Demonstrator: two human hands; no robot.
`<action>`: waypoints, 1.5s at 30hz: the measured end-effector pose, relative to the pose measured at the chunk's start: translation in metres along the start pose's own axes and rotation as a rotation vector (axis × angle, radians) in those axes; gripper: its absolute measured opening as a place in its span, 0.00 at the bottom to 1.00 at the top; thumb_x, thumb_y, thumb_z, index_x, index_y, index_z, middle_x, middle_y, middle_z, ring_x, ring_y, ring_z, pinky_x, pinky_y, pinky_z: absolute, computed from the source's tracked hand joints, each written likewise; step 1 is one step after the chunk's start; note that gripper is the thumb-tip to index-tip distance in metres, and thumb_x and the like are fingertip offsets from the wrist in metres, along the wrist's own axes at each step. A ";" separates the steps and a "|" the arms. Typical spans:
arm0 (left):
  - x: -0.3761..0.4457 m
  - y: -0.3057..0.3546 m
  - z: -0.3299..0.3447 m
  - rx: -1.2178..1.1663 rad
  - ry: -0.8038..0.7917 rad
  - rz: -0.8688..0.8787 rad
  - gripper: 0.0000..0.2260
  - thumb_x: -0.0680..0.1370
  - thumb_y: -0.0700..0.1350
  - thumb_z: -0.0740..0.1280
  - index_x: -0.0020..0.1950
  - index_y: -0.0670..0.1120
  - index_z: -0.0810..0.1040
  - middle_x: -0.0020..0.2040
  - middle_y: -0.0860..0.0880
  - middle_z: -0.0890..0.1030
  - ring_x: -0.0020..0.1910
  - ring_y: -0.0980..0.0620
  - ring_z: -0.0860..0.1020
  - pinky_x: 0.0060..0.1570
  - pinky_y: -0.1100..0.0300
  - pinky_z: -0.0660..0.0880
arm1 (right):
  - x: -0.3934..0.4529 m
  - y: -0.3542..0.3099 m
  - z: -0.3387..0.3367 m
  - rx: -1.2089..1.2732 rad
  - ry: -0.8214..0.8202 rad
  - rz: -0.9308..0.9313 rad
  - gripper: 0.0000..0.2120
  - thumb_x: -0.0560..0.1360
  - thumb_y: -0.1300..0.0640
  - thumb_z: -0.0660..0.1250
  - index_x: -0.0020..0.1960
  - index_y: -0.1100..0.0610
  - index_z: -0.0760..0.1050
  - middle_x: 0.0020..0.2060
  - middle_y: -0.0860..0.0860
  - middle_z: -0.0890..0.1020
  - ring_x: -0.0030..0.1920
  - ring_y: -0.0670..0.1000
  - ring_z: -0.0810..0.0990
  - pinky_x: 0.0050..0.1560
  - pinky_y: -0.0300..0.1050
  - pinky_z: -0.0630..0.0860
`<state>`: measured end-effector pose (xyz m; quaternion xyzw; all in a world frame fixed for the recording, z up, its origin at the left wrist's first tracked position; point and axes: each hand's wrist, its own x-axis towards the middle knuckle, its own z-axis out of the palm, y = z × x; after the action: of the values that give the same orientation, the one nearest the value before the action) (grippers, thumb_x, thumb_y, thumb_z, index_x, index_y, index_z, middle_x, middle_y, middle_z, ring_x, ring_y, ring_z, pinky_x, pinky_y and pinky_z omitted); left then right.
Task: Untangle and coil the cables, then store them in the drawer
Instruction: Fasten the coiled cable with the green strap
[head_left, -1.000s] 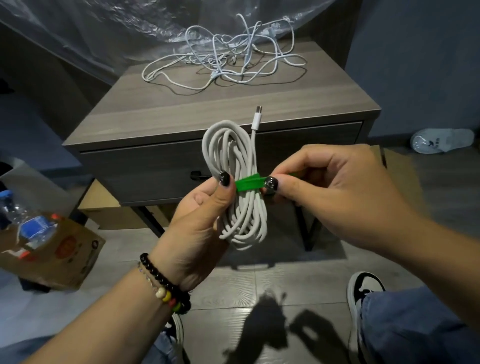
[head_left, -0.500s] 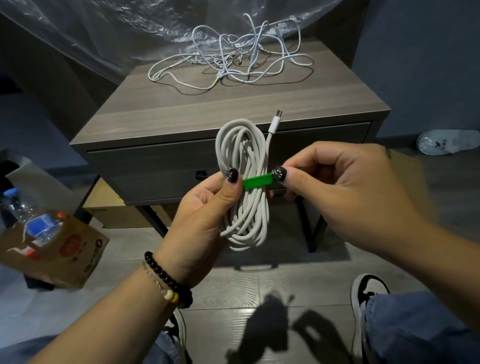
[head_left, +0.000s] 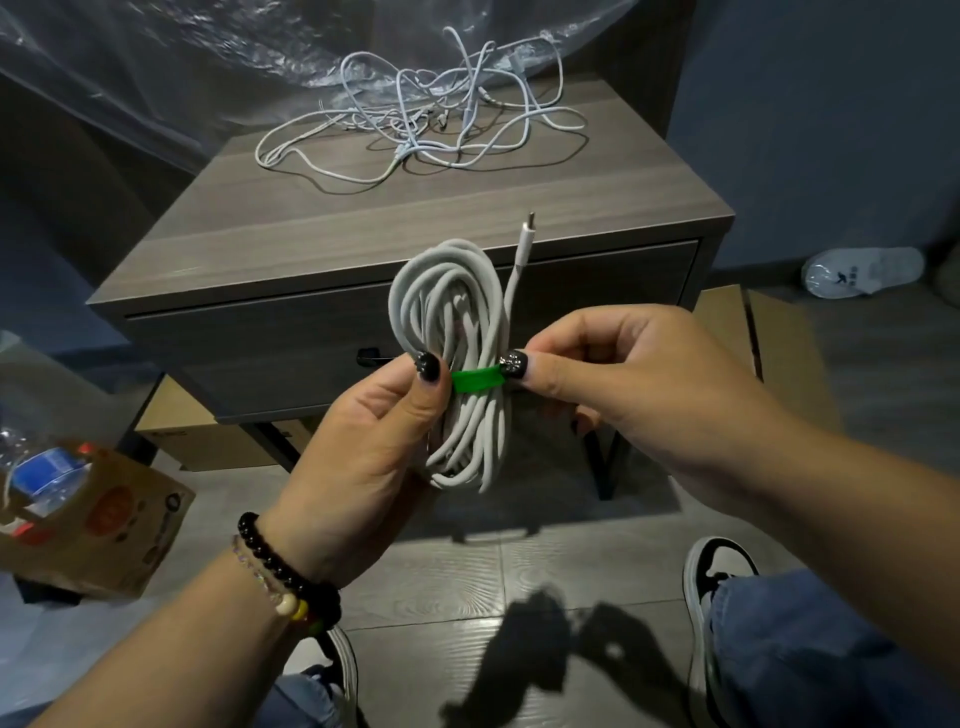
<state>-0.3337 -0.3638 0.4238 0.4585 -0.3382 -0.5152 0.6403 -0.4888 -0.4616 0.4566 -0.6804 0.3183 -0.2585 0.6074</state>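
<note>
The coiled grey-white cable hangs in front of the closed grey drawer, my left hand gripping it, my right hand pinching its green strap.

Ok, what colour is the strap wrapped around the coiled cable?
Bright green; the strap crosses the white coiled cable, clearest in the head view.

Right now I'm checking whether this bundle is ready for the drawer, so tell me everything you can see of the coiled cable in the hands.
The coiled cable is a thick, off-white cord wound into a long upright loop of many turns. A green strap cinches its middle. One end sticks up free, ending in a small metal-tipped plug. The left hand grips it from the side and the right hand pinches the strap's end, in front of the closed drawer.
</note>
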 end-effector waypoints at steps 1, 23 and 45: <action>0.001 0.001 0.000 0.001 0.004 0.015 0.20 0.68 0.54 0.69 0.55 0.45 0.83 0.51 0.44 0.84 0.46 0.51 0.82 0.45 0.60 0.80 | 0.000 0.001 0.000 0.014 -0.008 0.008 0.00 0.70 0.58 0.73 0.40 0.54 0.83 0.35 0.49 0.83 0.35 0.42 0.79 0.33 0.33 0.75; -0.001 -0.006 0.000 0.038 -0.028 0.048 0.20 0.76 0.46 0.59 0.65 0.40 0.72 0.59 0.41 0.81 0.57 0.45 0.80 0.55 0.54 0.79 | 0.009 0.006 0.009 0.177 -0.051 0.240 0.11 0.60 0.58 0.77 0.41 0.57 0.81 0.35 0.52 0.84 0.35 0.47 0.80 0.36 0.41 0.74; 0.007 -0.004 0.004 0.497 0.261 0.319 0.14 0.77 0.34 0.65 0.62 0.46 0.77 0.56 0.49 0.82 0.56 0.56 0.80 0.54 0.64 0.76 | 0.021 0.010 0.014 0.050 0.225 -0.010 0.03 0.67 0.63 0.75 0.37 0.61 0.82 0.24 0.46 0.80 0.25 0.38 0.76 0.27 0.29 0.70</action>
<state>-0.3369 -0.3719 0.4215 0.6041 -0.4363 -0.2471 0.6194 -0.4658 -0.4685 0.4442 -0.6335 0.3745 -0.3441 0.5831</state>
